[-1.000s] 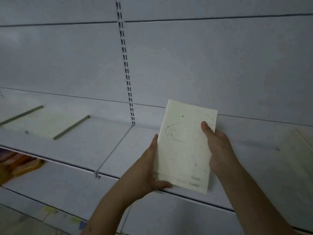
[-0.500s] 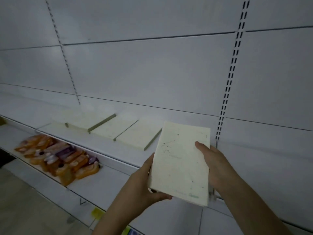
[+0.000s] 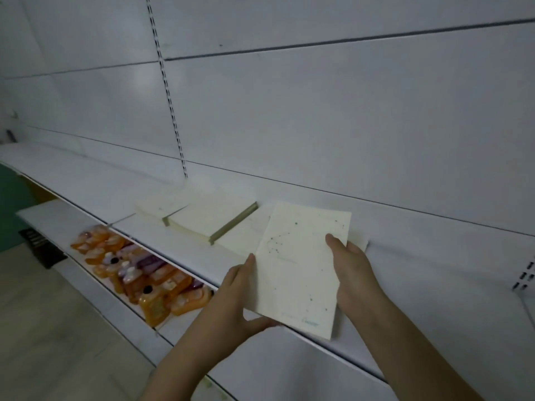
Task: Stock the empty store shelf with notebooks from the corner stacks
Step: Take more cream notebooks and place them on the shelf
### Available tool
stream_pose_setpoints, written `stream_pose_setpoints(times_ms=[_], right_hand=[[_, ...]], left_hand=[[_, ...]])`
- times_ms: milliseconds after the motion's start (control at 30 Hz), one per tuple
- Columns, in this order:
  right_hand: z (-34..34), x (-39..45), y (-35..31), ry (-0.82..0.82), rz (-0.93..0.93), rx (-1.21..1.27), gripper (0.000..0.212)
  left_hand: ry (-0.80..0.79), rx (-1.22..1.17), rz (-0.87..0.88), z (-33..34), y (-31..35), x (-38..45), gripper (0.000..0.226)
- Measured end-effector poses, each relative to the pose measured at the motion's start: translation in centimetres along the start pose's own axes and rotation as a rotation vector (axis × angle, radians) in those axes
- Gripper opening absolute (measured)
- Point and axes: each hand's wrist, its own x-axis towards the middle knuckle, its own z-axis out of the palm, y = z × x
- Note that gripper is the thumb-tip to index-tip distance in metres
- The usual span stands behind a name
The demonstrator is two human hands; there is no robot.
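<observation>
Your left hand (image 3: 236,296) and right hand (image 3: 351,273) both grip a flat cream notebook (image 3: 298,270) above the white shelf (image 3: 179,244); paper stacks (image 3: 208,219) lie at ten o'clock.

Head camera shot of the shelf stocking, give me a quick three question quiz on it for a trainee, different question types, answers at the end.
1. True or false: both the left hand and the right hand grip the notebook.
2. Multiple choice: where do the orange packets lie? A) on the same shelf as the notebooks B) on the lower shelf C) on the floor
3. Fill in: the held notebook's cover bears a pattern of dots joined by lines, like a ______.

Key
1. True; one hand at each long edge.
2. B, below the upper shelf, where the laid notebooks rest.
3. Constellation.
</observation>
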Motion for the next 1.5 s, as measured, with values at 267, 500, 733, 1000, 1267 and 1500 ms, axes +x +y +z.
stream_pose_setpoints(times_ms=[267,500,733,1000,1267,1500], right_hand=[[8.8,7.3,1.6,0.047,0.009,-0.059,0.018],[11.8,10.3,0.5,0.2,-0.068,-0.549,0.049],[15.2,9.7,1.6,0.234,-0.018,-0.994,0.063],[16.0,11.3,-0.1,0.341,0.122,-0.742,0.071],[16.4,13.4,-1.8,0.346,0.289,-0.659,0.082],[15.7,13.7,-1.4,0.294,0.333,-0.656,0.08]], left_hand=[[-0.034,-0.017,-0.002,-5.7,-8.2,7.6,0.09],[-0.022,0.072,0.128,-7.1,-12.3,13.3,0.084],[-0.179,0.367,0.375,-7.4,-14.8,17.7,0.087],[-0.27,0.482,0.532,-8.2,-14.9,19.5,0.091],[-0.362,0.493,0.503,-8.0,-14.3,20.5,0.111],[-0.451,0.382,0.404,-7.6,-13.2,20.8,0.108]])
